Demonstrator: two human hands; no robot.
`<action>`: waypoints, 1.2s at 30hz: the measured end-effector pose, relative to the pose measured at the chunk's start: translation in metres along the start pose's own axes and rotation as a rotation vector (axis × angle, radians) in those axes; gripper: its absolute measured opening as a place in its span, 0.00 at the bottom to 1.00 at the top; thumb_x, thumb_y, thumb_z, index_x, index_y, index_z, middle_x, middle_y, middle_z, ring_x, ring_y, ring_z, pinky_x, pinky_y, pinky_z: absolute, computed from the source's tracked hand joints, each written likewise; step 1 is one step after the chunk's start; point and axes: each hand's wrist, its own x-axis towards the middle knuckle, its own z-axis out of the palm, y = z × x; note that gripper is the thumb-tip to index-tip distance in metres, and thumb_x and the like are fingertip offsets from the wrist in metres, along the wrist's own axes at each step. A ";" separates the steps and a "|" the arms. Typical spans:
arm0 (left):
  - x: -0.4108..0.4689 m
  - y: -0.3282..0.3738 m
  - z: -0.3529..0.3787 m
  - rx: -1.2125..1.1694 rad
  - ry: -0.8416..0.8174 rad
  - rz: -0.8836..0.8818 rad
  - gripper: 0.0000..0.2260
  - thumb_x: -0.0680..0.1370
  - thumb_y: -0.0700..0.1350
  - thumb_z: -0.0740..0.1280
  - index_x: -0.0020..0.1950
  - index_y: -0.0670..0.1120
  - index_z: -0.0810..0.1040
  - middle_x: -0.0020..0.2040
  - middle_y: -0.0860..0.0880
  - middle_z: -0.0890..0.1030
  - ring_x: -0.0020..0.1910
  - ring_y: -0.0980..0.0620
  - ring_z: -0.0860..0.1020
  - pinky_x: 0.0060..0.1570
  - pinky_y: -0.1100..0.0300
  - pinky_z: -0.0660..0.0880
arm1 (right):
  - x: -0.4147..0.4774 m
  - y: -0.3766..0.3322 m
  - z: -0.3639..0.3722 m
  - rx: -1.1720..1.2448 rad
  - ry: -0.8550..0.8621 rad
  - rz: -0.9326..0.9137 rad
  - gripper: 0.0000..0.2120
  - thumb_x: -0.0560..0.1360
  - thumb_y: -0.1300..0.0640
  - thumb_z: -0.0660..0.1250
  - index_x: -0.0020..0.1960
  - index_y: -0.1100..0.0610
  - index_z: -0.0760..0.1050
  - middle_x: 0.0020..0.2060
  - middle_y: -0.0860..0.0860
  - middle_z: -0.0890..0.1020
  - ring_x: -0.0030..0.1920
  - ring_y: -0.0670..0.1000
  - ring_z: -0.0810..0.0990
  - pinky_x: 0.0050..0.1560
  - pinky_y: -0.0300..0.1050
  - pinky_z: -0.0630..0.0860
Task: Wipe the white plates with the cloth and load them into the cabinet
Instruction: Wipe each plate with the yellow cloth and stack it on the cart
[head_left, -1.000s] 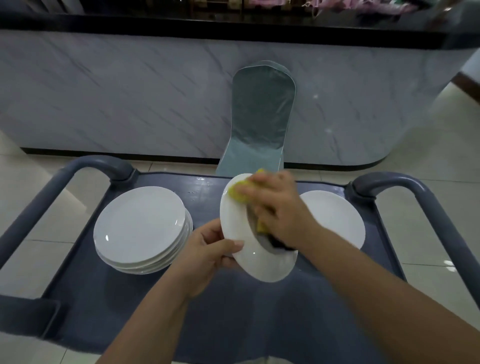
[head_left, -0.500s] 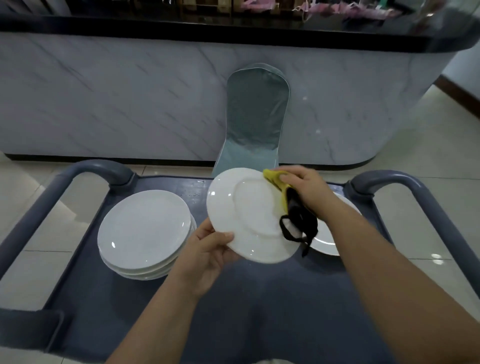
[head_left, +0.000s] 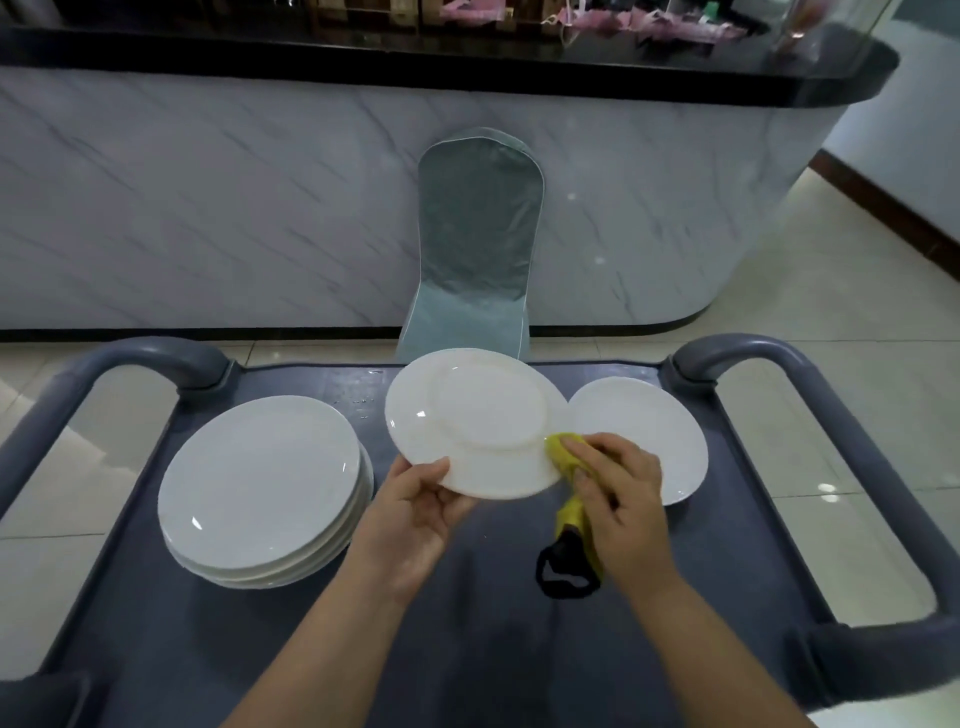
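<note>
One plate (head_left: 478, 421) sits pinched at its near rim in your left hand (head_left: 415, 512), above the cart (head_left: 467, 649); right hand (head_left: 621, 499) clenches the cloth (head_left: 563, 457). Press evenly, sweep the whole rim.

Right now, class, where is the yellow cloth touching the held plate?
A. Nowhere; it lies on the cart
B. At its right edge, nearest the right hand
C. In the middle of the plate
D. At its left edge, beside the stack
B: the right hand presses the cloth on the right edge of the plate, which the left hand grips at its lower rim.
</note>
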 end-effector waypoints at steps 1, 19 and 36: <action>-0.002 0.004 -0.003 0.088 -0.044 -0.011 0.16 0.68 0.33 0.66 0.54 0.43 0.79 0.50 0.44 0.85 0.46 0.48 0.85 0.39 0.54 0.81 | 0.008 0.006 -0.010 0.012 -0.019 0.073 0.16 0.79 0.59 0.64 0.58 0.39 0.75 0.56 0.38 0.74 0.58 0.47 0.67 0.64 0.37 0.65; -0.007 0.015 0.005 0.621 -0.266 -0.034 0.16 0.64 0.30 0.69 0.48 0.44 0.85 0.46 0.42 0.84 0.42 0.46 0.83 0.37 0.53 0.82 | 0.031 0.008 -0.027 -0.194 -0.108 -0.056 0.14 0.76 0.67 0.67 0.60 0.57 0.80 0.55 0.55 0.79 0.54 0.64 0.74 0.64 0.33 0.60; 0.011 -0.032 0.022 0.653 -0.368 -0.153 0.17 0.60 0.37 0.75 0.49 0.43 0.85 0.48 0.41 0.85 0.45 0.43 0.84 0.40 0.52 0.81 | 0.028 0.020 -0.046 -0.142 -0.013 -0.006 0.13 0.78 0.62 0.66 0.60 0.51 0.80 0.58 0.44 0.75 0.56 0.56 0.71 0.66 0.44 0.65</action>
